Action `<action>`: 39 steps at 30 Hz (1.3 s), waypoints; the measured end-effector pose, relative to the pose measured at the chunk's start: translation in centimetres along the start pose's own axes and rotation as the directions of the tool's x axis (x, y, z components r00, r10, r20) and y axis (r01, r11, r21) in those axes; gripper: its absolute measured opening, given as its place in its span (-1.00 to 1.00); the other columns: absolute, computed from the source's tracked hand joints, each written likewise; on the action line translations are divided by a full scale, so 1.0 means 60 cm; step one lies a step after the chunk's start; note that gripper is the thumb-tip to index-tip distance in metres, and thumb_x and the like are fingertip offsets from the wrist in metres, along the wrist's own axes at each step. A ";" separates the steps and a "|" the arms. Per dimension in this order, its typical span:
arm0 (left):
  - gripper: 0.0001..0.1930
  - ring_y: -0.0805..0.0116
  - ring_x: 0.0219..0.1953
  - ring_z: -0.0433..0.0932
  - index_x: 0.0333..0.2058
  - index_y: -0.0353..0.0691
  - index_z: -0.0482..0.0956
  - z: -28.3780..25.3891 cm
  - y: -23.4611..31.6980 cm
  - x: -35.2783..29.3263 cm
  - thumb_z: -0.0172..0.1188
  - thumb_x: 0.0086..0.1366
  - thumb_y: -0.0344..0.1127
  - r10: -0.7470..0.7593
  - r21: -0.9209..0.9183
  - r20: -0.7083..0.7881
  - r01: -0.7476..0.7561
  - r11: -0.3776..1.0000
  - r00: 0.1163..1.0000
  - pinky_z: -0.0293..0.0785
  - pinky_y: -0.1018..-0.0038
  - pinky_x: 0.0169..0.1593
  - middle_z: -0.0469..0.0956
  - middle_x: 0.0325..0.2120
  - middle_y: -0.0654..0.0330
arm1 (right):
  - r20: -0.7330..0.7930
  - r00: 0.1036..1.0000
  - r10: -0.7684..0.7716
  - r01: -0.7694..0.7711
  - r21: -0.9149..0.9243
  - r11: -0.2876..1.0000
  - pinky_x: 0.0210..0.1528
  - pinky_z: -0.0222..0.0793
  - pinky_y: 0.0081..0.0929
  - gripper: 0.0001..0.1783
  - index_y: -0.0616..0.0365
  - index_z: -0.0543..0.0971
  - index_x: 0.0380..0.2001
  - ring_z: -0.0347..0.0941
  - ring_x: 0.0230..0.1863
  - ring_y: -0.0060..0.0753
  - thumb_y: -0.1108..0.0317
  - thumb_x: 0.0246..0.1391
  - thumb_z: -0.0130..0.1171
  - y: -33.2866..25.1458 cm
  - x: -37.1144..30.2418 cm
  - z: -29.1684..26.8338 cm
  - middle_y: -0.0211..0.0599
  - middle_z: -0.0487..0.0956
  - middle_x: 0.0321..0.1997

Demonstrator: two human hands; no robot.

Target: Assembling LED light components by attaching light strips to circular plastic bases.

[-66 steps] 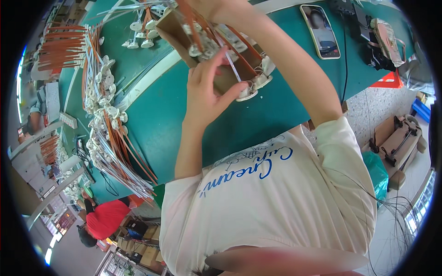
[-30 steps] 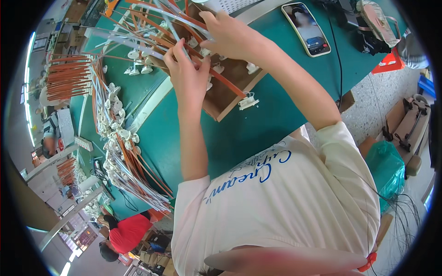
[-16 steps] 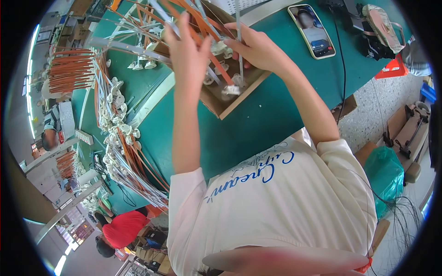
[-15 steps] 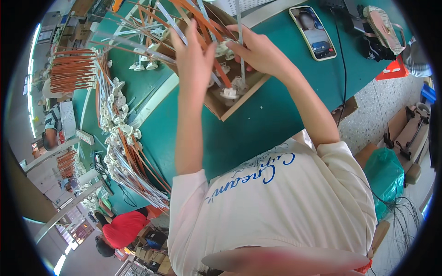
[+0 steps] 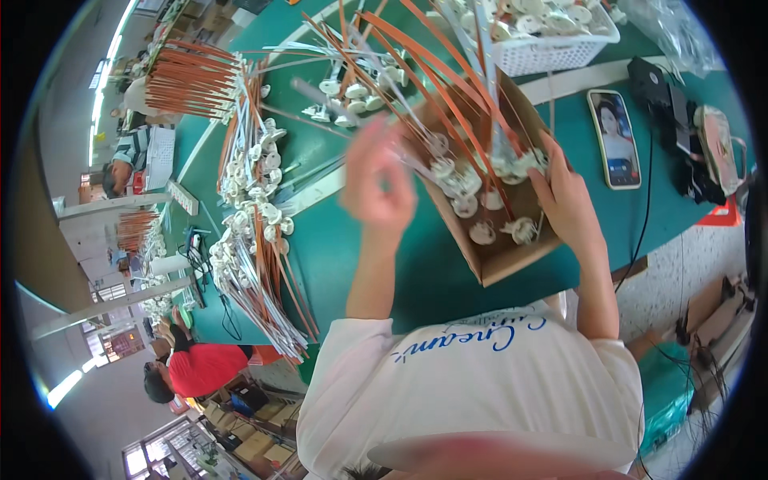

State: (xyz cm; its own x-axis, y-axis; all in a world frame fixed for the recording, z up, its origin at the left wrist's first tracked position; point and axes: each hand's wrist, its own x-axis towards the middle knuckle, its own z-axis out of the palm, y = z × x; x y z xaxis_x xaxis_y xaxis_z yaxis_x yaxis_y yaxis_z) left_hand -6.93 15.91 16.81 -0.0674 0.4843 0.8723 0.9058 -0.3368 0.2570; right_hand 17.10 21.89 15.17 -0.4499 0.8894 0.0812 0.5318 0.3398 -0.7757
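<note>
A cardboard box (image 5: 512, 266) sits in front of me on the green table. It holds several white round plastic pieces (image 5: 466, 206) with long brown strips (image 5: 456, 112) and pale grey strips standing up out of them. My right hand (image 5: 572, 204) is closed over the box's right side, thumb inside near a white piece. To the left of the box, my left hand (image 5: 380, 180) is raised and smeared by motion. Its fingers are too blurred to show whether they hold anything.
Bundles of similar strip pieces (image 5: 256, 232) lie along the table to the left. A white basket (image 5: 552, 54) of white pieces stands behind the box. A phone (image 5: 614, 140) and a pink-and-white pouch (image 5: 718, 152) lie at right. A person in red (image 5: 206, 370) is at far left.
My left hand has come out of the box to its left side. My right hand has moved from inside the box to its right side. The view has shifted, showing more behind the box.
</note>
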 end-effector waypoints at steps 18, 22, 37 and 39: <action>0.06 -0.03 0.07 0.35 0.18 -0.31 0.13 0.232 -0.549 0.020 0.15 -0.18 0.37 -0.736 0.516 0.556 0.533 0.670 0.387 0.25 0.12 0.10 0.28 0.03 -0.27 | 0.037 0.994 0.107 -0.107 -0.006 0.994 -0.45 0.31 -0.31 -0.34 0.17 0.07 0.22 0.42 -0.52 -0.02 0.43 0.06 0.04 -0.031 -0.009 -0.004 0.03 0.46 -0.48; -0.14 -0.06 -0.12 0.49 -0.07 -0.48 0.29 0.237 -0.454 0.051 0.24 -0.15 0.20 -0.899 0.701 0.230 0.577 0.419 0.374 0.42 0.25 -0.06 0.42 -0.13 -0.26 | 0.089 0.977 0.193 -0.193 -0.003 0.981 -0.41 0.32 -0.32 -0.35 0.16 0.08 0.22 0.43 -0.52 -0.02 0.42 0.07 0.04 -0.041 -0.010 -0.017 0.06 0.48 -0.35; -0.43 0.36 -0.28 0.38 -0.02 -0.32 0.14 -0.103 -0.301 0.110 0.17 -0.04 -0.50 -0.802 -0.259 0.096 0.793 0.551 0.589 0.40 0.44 -0.24 0.35 -0.23 0.08 | -0.039 0.998 -0.049 0.053 0.107 0.993 -0.53 0.21 -0.48 -0.38 0.14 0.12 0.21 0.21 -0.66 -0.37 0.42 0.08 0.04 -0.010 -0.007 -0.005 -0.20 0.30 -0.63; -0.43 0.35 -0.29 0.39 0.00 -0.31 0.14 -0.156 -0.200 0.107 0.15 -0.01 -0.51 -0.861 -0.281 -0.087 0.817 0.504 0.501 0.40 0.43 -0.24 0.36 -0.23 0.09 | -0.037 0.995 -0.094 0.097 0.093 0.991 -0.53 0.20 -0.50 -0.37 0.14 0.12 0.21 0.20 -0.66 -0.38 0.42 0.08 0.05 -0.007 -0.008 -0.003 -0.20 0.29 -0.63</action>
State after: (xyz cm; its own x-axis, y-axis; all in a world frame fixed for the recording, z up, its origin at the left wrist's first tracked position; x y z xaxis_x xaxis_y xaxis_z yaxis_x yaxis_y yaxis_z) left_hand -22.14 15.47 23.24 -0.8502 0.4622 0.2521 0.2837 -0.0011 0.9589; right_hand 17.21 21.34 15.57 -0.4712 0.8643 0.1762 0.4165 0.3941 -0.8193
